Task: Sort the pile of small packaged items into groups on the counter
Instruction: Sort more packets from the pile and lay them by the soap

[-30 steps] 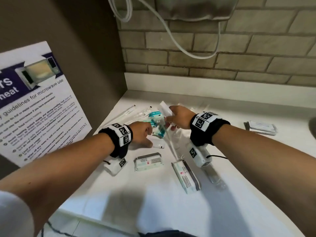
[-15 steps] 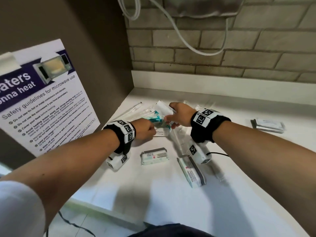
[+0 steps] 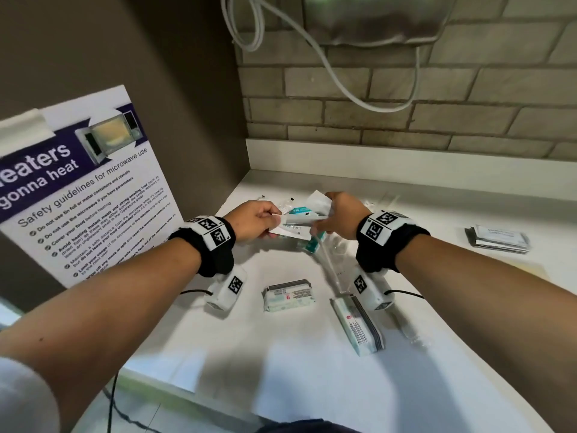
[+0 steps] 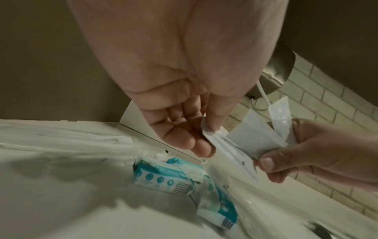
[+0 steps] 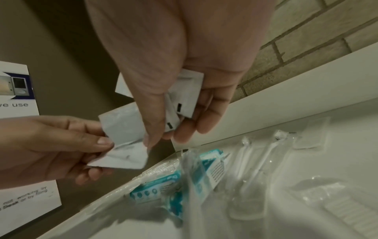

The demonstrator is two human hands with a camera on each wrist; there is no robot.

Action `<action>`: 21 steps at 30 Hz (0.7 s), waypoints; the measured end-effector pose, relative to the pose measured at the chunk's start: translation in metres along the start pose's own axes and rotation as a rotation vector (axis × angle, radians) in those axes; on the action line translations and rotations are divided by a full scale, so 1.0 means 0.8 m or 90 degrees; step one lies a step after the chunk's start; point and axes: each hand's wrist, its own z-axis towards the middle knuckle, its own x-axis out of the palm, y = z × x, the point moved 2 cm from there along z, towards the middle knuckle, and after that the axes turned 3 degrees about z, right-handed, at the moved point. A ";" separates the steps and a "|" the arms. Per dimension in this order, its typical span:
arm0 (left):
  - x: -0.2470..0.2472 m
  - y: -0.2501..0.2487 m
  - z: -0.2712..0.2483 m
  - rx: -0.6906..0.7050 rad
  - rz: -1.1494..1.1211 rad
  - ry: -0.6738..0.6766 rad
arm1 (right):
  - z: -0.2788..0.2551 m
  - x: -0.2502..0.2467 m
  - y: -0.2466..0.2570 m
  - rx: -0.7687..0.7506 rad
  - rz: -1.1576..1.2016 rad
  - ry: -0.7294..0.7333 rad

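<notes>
My left hand (image 3: 272, 222) and right hand (image 3: 320, 225) meet above the pile at the back left of the white counter (image 3: 312, 385). Between them they hold a few flat white sachets (image 3: 296, 226). In the left wrist view my left hand (image 4: 205, 140) pinches one end of a sachet (image 4: 251, 137) between thumb and fingers. In the right wrist view my right hand (image 5: 163, 137) grips several white sachets (image 5: 185, 97), its thumb on the one (image 5: 124, 145) that my left hand shares. Teal packets (image 3: 316, 244) and clear-wrapped toothbrushes (image 5: 263, 155) lie below.
Two wet-wipe packs (image 3: 288, 295) (image 3: 359, 325) lie near the counter's front. A stack of flat sachets (image 3: 498, 239) sits at the right. A microwave safety poster (image 3: 81, 189) covers the left wall, and a brick wall with a white cable (image 3: 343, 85) stands behind.
Both hands have risen off the pile with white sachets. My left hand has come up to pinch the sachet that the right hand holds out.
</notes>
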 end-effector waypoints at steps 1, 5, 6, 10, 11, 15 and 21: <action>-0.001 0.000 0.001 -0.011 -0.029 -0.009 | 0.001 -0.004 0.002 -0.004 -0.018 -0.016; 0.001 -0.003 0.002 -0.062 -0.131 -0.011 | 0.005 -0.016 0.006 -0.015 -0.090 -0.079; 0.002 -0.004 0.002 -0.070 -0.134 -0.009 | 0.006 -0.017 0.008 -0.018 -0.092 -0.081; 0.004 -0.005 0.003 -0.065 -0.120 0.004 | 0.004 -0.012 0.019 -0.047 -0.089 -0.025; 0.004 -0.006 0.003 -0.058 -0.120 0.005 | 0.003 -0.010 0.021 -0.051 -0.080 -0.004; 0.000 -0.008 0.004 -0.034 -0.142 -0.005 | 0.000 -0.002 0.019 -0.064 -0.008 0.063; -0.008 -0.010 -0.001 -0.045 -0.192 -0.022 | 0.001 -0.002 0.024 -0.064 0.078 0.095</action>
